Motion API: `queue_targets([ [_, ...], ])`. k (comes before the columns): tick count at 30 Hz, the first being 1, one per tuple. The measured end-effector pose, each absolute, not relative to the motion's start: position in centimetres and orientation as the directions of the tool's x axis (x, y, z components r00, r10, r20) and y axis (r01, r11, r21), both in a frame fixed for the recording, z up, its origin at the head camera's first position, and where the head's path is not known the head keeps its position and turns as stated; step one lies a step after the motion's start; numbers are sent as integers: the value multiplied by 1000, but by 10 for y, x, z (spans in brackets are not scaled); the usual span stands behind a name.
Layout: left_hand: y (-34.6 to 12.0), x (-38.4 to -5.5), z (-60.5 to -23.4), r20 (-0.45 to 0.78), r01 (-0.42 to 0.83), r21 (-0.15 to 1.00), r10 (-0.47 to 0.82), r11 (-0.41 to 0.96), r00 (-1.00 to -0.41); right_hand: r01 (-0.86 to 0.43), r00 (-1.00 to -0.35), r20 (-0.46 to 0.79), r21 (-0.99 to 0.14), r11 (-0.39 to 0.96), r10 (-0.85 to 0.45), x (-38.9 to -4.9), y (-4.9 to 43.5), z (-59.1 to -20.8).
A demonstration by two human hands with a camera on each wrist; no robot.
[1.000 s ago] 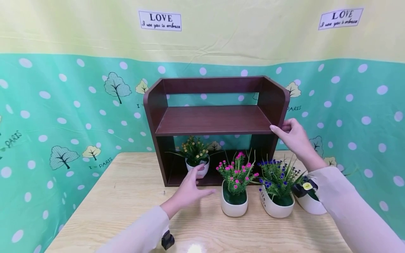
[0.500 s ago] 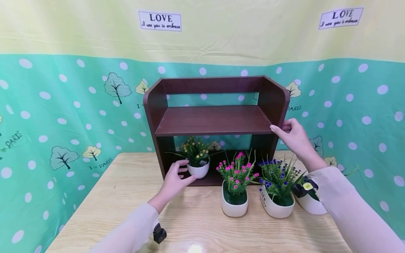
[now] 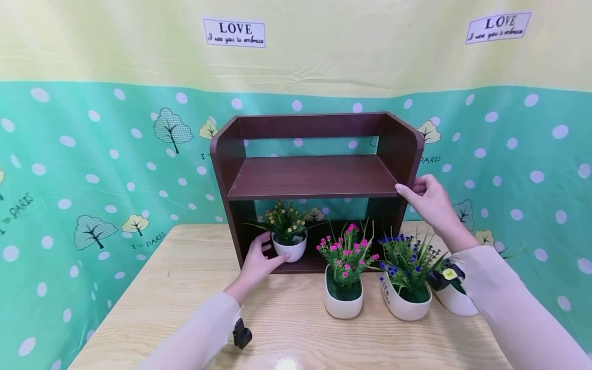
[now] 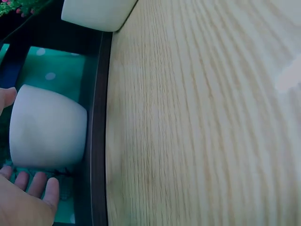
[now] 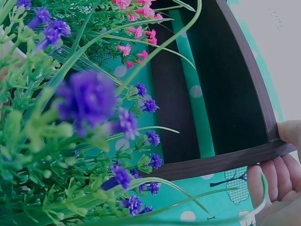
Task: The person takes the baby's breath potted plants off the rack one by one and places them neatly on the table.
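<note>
A dark brown two-tier shelf (image 3: 319, 177) stands at the back of the table. In its lower tier, at the left, sits a small round white pot (image 4: 47, 127) with yellow flowers (image 3: 287, 218). My left hand (image 3: 259, 262) is around this pot, thumb near its front and fingers at its left side. The left wrist view shows a gap between those fingers (image 4: 35, 186) and the pot. My right hand (image 3: 432, 203) grips the shelf's right side panel, with the thumb on the front edge and the fingers on the outer face.
On the table (image 3: 152, 303), before the shelf, stand a white pot with pink flowers (image 3: 344, 257) and one with blue-purple flowers (image 3: 407, 264). Another white pot (image 3: 455, 298) is partly hidden by the right sleeve. A patterned curtain (image 3: 92, 154) hangs behind.
My left hand has shifted left from in front of the yellow-flowered pot to its left side, its fingers now round the pot. The pot and my right hand stay put.
</note>
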State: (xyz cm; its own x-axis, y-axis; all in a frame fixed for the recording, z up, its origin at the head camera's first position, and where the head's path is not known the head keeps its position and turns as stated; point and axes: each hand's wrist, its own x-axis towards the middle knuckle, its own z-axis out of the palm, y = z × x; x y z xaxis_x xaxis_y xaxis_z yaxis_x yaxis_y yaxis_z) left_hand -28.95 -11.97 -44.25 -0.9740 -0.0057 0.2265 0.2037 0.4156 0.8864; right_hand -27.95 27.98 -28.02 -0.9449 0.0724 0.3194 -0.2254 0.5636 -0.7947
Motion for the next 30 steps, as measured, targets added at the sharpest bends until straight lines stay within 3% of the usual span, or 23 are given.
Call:
queue_targets([
  [12,-102,-314,-448,270,229,852,-21,470,-963,-227,-943,323,-793,566,75,-281,280,-281],
  [30,-91,-328,-455,334,292,863,-32,413,-942,-221,-942,325,-791,570,86,-279,277,-280],
])
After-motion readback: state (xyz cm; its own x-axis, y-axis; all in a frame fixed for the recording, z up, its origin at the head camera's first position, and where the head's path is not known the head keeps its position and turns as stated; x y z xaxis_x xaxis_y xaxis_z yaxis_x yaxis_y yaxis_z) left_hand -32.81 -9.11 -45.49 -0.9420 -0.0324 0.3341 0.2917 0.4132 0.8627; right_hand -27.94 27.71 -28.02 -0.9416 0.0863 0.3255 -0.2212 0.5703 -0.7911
